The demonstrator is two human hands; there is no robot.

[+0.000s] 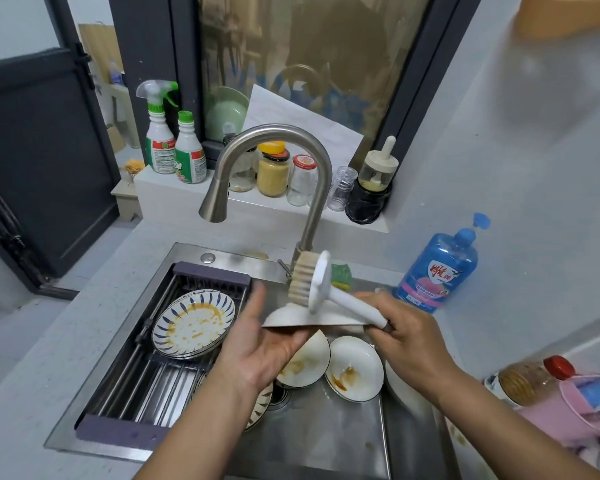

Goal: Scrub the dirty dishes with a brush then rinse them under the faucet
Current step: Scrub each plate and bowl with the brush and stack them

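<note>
Inside of the upturned bowl [287, 315] facing away from me, brush [321, 284] handle end buried in the right hand [407, 341], patterned plate [263, 403] mostly under the left forearm [201, 420], pink container [565, 414] blurred, cut by right edge

Soft, even indoor light, shadows were faint, a dull sheen lay on the faucet [313, 150] and the sink [326, 436] floor, the brush [318, 282] and bowl [284, 317] were smeared by motion, wide-angle bending curved the edges, the right-hand corners were badly blurred
</note>
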